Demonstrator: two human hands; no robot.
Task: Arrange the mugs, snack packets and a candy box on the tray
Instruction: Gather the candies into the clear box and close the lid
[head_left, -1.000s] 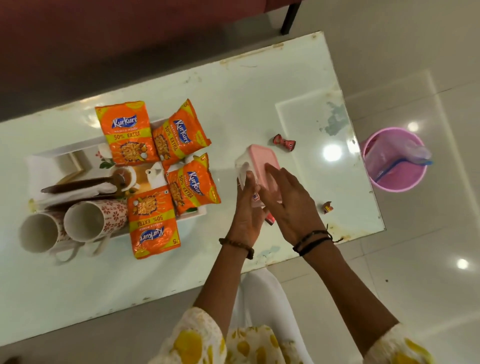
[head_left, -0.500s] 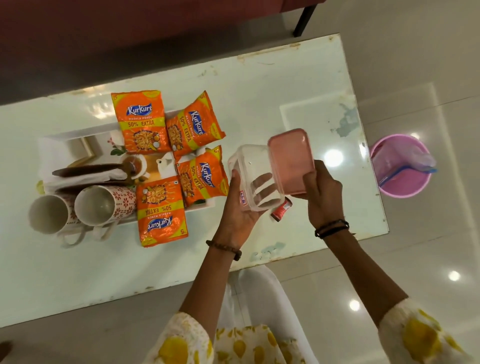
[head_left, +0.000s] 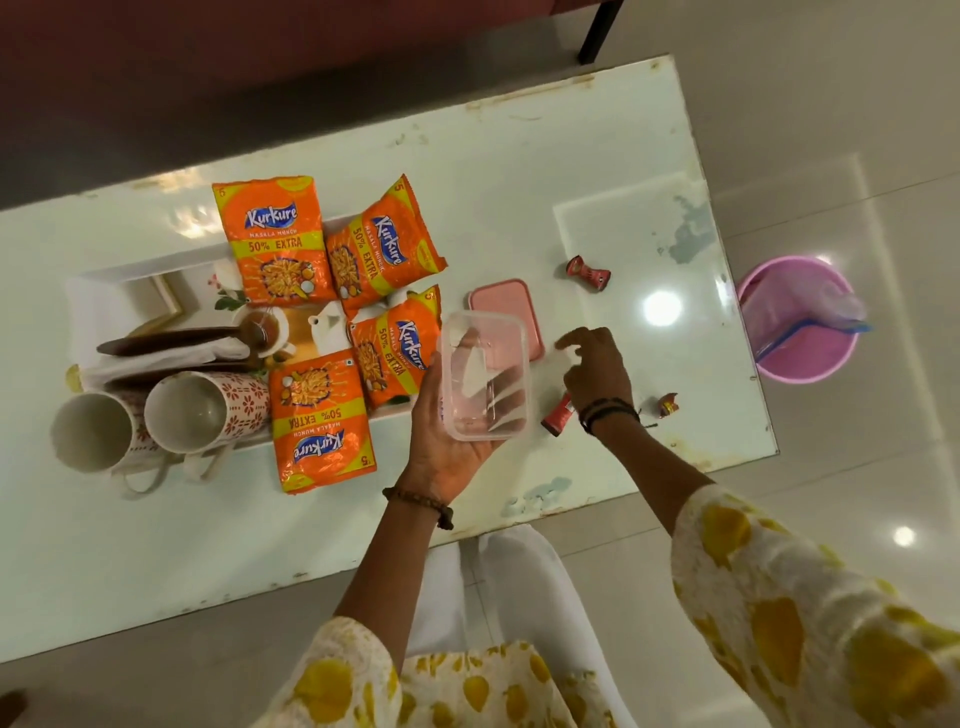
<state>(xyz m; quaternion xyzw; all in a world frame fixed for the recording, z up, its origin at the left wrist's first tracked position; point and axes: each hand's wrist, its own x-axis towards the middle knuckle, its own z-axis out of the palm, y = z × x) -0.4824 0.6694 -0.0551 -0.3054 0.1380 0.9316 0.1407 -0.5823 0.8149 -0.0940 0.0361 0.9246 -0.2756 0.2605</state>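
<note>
Left hand (head_left: 447, 441) cupped under the clear candy box (head_left: 485, 382), palm up, fingers wrapped around its underside and showing through the plastic – box open-mouthed, lidless, apparently empty, long axis running away from the body. Pink lid (head_left: 511, 306) flat on the table (head_left: 519, 171), just beyond the box and partly hidden by it. Right hand (head_left: 597, 371) loose and spread, gripping nothing, hovering just right of box and lid. Nearest candy (head_left: 557, 418) directly beneath that wrist, partly covered; two more – one further out (head_left: 588, 273), one toward the table edge (head_left: 668, 405). So, by judgement: candies all on the right-hand side, box mouth just left of them, a short carry inward. Tray (head_left: 156, 267) away to the left, already bearing four snack packets (head_left: 278, 241) and two mugs (head_left: 179, 415) lying on their sides, mouths toward the camera.
</note>
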